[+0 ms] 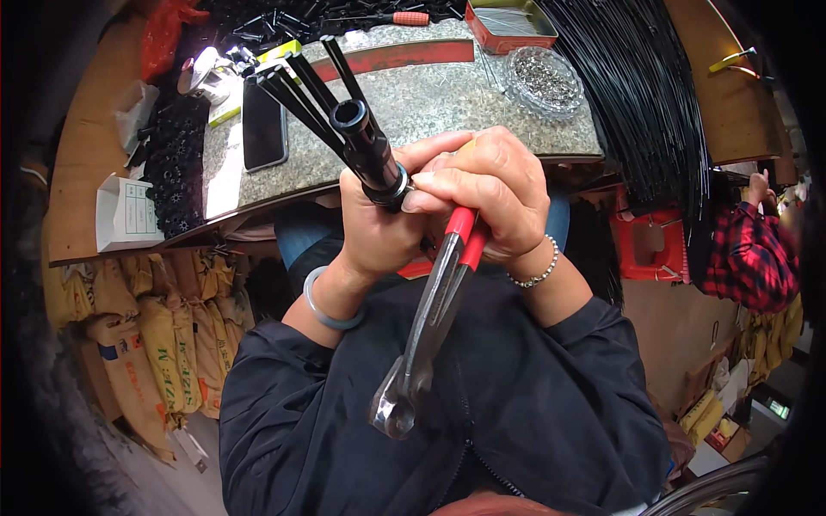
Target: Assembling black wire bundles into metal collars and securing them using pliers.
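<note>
My left hand (374, 230) is wrapped round a black tubular piece (366, 155) with a hollow open end and a ringed collar. Several thin black rods (297, 95) fan up and away from it, so the whole looks like part of an umbrella frame. My right hand (499, 181) is closed round the red handles of metal pliers (430, 305), whose jaws point down toward my jacket. The right thumb and fingertips pinch close against the collar. Whatever small thing lies between them is too hidden to name.
On the speckled worktop (404, 99) lie a phone (264, 129) and a glass dish (544, 82) of small metal bits. A red tin (511, 33) stands behind. Long black rods (637, 86) hang over the right edge. A white box (127, 213) sits left; another person's plaid sleeve (753, 258) shows right.
</note>
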Demonstrator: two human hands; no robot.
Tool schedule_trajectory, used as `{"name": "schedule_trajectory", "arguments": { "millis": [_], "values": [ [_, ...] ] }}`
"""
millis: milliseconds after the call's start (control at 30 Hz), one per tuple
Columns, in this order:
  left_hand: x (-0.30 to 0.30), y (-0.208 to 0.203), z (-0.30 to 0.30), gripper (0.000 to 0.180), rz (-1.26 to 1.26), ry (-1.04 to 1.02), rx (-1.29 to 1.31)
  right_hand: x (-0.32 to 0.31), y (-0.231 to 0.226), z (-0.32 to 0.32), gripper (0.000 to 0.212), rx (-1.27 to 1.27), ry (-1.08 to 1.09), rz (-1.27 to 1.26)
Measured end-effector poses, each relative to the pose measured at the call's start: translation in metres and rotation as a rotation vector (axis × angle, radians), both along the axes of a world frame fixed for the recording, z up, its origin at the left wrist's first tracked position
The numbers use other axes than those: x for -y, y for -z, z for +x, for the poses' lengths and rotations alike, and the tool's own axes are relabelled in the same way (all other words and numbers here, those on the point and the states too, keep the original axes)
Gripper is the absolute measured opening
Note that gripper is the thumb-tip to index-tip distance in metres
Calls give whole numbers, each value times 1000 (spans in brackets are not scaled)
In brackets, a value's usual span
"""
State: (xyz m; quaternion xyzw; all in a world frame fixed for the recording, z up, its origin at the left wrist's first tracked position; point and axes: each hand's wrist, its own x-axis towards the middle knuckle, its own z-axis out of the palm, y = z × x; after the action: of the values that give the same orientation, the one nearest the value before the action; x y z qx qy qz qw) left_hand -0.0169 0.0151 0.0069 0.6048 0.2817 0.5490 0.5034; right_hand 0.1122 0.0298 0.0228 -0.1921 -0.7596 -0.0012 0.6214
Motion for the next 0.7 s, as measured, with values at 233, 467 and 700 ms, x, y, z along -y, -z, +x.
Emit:
{"name": "schedule_trajectory", "arguments": {
  "millis": [233,467,700],
  "values": [
    [3,-3,-3,42,-27,17,-22,1,1,-1,21,4,9,-19],
    [0,-1,4,37,25,-37,73,0,2,-3,21,3,6,3],
    [-1,2,-5,42,-27,14,-34,-10,-12,8,24,49,-188,-212]
  ]
}}
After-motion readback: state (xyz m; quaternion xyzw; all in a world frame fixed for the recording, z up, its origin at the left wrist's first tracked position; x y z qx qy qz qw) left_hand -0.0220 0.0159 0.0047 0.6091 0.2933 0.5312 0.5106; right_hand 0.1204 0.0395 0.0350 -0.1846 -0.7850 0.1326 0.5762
